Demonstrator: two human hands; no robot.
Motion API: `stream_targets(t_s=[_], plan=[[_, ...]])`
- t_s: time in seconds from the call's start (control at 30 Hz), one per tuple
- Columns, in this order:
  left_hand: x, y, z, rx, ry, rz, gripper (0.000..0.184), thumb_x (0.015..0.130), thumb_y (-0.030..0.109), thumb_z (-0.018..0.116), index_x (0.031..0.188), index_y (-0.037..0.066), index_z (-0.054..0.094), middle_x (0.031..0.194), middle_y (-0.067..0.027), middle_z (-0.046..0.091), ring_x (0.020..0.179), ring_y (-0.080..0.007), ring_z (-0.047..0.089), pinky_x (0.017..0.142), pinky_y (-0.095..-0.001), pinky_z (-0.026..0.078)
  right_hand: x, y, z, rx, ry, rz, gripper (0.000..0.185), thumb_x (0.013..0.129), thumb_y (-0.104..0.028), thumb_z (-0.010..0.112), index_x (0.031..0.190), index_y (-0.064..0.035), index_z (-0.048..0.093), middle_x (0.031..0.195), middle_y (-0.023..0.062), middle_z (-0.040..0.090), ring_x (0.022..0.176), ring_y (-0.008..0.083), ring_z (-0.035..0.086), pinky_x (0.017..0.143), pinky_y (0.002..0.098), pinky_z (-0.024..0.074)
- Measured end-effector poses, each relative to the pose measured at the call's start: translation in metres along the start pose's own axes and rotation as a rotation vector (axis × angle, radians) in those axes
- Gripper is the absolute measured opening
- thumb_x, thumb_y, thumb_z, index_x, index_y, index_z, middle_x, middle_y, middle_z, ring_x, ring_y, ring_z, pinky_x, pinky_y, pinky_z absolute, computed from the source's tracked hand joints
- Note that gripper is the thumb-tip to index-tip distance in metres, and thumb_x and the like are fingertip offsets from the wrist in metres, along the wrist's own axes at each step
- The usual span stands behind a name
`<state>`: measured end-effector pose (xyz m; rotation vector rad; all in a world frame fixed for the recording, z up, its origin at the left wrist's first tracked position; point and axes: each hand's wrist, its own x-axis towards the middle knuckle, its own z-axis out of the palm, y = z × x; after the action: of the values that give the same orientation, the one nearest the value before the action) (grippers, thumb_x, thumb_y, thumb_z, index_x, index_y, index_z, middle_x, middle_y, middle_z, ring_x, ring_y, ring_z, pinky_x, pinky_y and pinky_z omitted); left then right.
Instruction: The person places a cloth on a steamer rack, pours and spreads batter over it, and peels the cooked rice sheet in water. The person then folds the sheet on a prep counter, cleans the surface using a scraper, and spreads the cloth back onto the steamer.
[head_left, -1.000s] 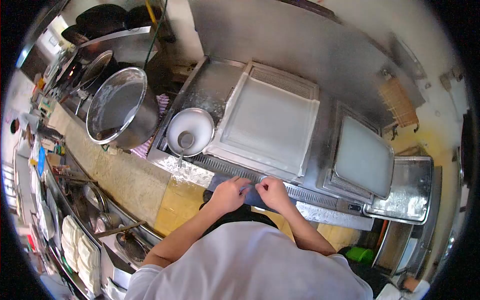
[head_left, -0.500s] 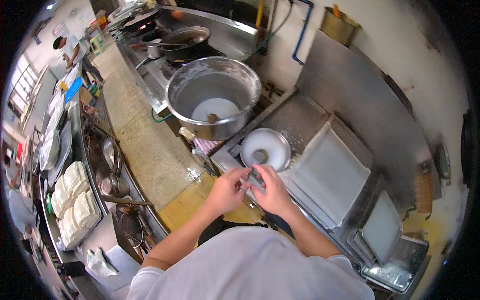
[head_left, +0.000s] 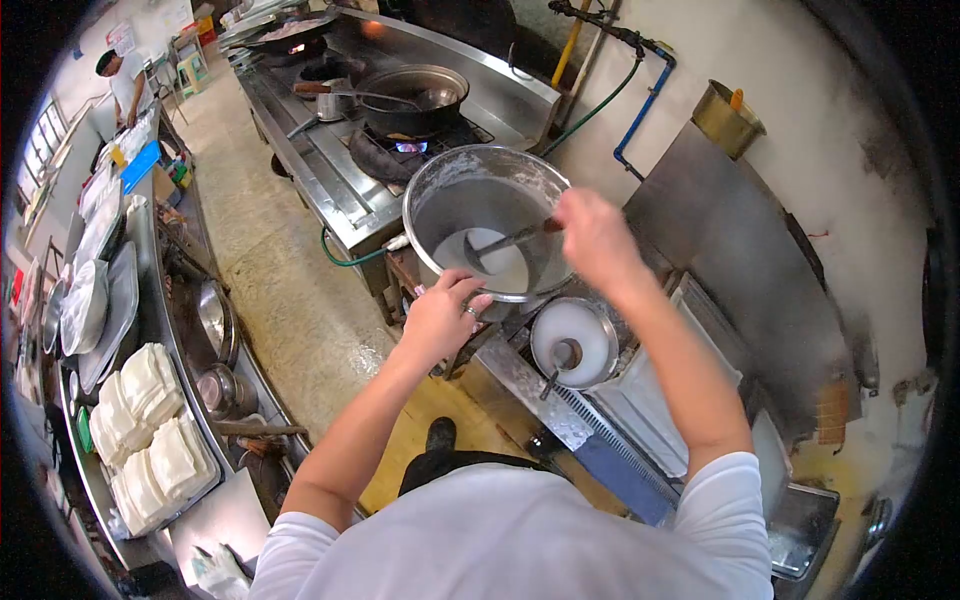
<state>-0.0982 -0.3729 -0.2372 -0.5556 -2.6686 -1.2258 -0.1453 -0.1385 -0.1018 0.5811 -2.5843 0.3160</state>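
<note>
- Gripping the dark handle of a ladle point(head_left: 512, 239), the right hand point(head_left: 592, 238) is just right of the frame's upper centre, blurred, its fingers curled tightly around the handle end.
- The ladle slants down leftward inside a large metal pot point(head_left: 438, 203) at the upper centre, its head at the milky liquid point(head_left: 508, 268) in the bottom.
- The left hand point(head_left: 440, 317), left of centre, has its fingers partly curled and slightly apart at the pot's near rim; whether they clasp it, I cannot tell.
- Below the pot, right of centre, sits a metal bowl point(head_left: 541, 337) of white liquid with a smaller ladle point(head_left: 565, 356) in it.
- At the upper centre-left, a wok point(head_left: 400, 118) rests above a blue burner flame point(head_left: 411, 147).
- At the lower left, white folded sheets point(head_left: 152, 430) lie piled on a tray point(head_left: 190, 510).
</note>
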Motion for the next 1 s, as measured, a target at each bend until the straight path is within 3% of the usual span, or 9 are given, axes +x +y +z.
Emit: stream_targets(t_s=[0.03, 0.13, 0.23, 0.43, 0.53, 0.73, 0.87, 1.0], plan=[[0.001, -0.002, 0.002, -0.004, 0.012, 0.004, 0.028, 0.098, 0.028, 0.068, 0.12, 0.012, 0.072, 0.125, -0.0091, 0.065, 0.093, -0.0294, 0.072, 0.084, -0.0429, 0.056, 0.01, 0.01, -0.004, -0.1, 0.023, 0.147, 0.017, 0.095, -0.016, 0.064, 0.093, 0.0008, 0.065, 0.091, 0.0226, 0.069, 0.087, 0.0416, 0.069, 0.076, 0.0494, 0.0569], [0.004, -0.011, 0.01, -0.03, 0.065, 0.016, 0.025, 0.097, 0.027, 0.069, 0.116, 0.012, 0.073, 0.12, -0.0088, 0.066, 0.09, -0.0298, 0.072, 0.08, -0.0429, 0.056, 0.013, 0.015, -0.028, -0.392, -0.34, 0.177, 0.025, 0.101, -0.023, 0.059, 0.093, -0.0015, 0.07, 0.083, 0.021, 0.072, 0.08, 0.0413, 0.073, 0.072, 0.0485, 0.0597], [0.004, -0.017, 0.018, -0.06, 0.12, 0.039, 0.021, 0.096, 0.024, 0.07, 0.112, 0.012, 0.075, 0.116, -0.008, 0.066, 0.089, -0.0303, 0.071, 0.077, -0.0419, 0.056, -0.022, 0.015, -0.011, -0.478, -0.573, -0.011, 0.024, 0.096, -0.019, 0.062, 0.084, -0.0025, 0.074, 0.081, 0.0207, 0.074, 0.081, 0.0378, 0.075, 0.072, 0.0469, 0.0605], [0.009, -0.02, 0.026, -0.044, 0.208, 0.069, 0.02, 0.092, 0.026, 0.074, 0.106, 0.012, 0.075, 0.11, -0.0072, 0.066, 0.091, -0.0321, 0.07, 0.074, -0.0432, 0.056, -0.034, -0.004, -0.037, -0.472, -0.822, 0.027, 0.012, 0.08, -0.006, 0.065, 0.082, -0.0017, 0.076, 0.086, 0.0223, 0.075, 0.084, 0.0365, 0.076, 0.074, 0.0458, 0.061], [0.007, -0.019, 0.031, -0.04, 0.245, 0.074, 0.018, 0.091, 0.024, 0.074, 0.105, 0.012, 0.075, 0.109, -0.0068, 0.066, 0.091, -0.0319, 0.069, 0.074, -0.0431, 0.056, -0.012, -0.022, -0.068, -0.36, -0.897, -0.037, 0.013, 0.081, -0.007, 0.065, 0.083, -0.001, 0.076, 0.087, 0.0235, 0.074, 0.083, 0.0382, 0.075, 0.075, 0.047, 0.061], [0.007, -0.011, 0.029, -0.032, 0.251, 0.036, 0.017, 0.091, 0.022, 0.074, 0.105, 0.012, 0.075, 0.108, -0.006, 0.066, 0.091, -0.0309, 0.069, 0.075, -0.0421, 0.056, -0.019, -0.03, -0.05, -0.177, -0.871, -0.017, 0.013, 0.081, -0.008, 0.065, 0.084, 0.0005, 0.076, 0.086, 0.0248, 0.073, 0.083, 0.0387, 0.075, 0.076, 0.0465, 0.0613], [0.007, -0.008, 0.029, -0.032, 0.25, 0.011, 0.017, 0.091, 0.021, 0.074, 0.106, 0.013, 0.075, 0.108, -0.0057, 0.066, 0.091, -0.0303, 0.069, 0.076, -0.0414, 0.056, -0.058, -0.03, -0.002, -0.326, -0.633, -0.083, 0.014, 0.082, -0.008, 0.064, 0.083, 0.0023, 0.074, 0.086, 0.0215, 0.073, 0.079, 0.0337, 0.076, 0.073, 0.0421, 0.0628], [0.007, -0.002, 0.026, -0.035, 0.224, -0.018, 0.018, 0.092, 0.021, 0.074, 0.107, 0.012, 0.075, 0.11, -0.0053, 0.066, 0.092, -0.0294, 0.069, 0.076, -0.0404, 0.056, -0.06, 0.005, 0.005, -0.413, -0.661, -0.039, 0.016, 0.086, -0.009, 0.062, 0.085, 0.0006, 0.075, 0.088, 0.0198, 0.074, 0.084, 0.0334, 0.077, 0.073, 0.0427, 0.0628]])
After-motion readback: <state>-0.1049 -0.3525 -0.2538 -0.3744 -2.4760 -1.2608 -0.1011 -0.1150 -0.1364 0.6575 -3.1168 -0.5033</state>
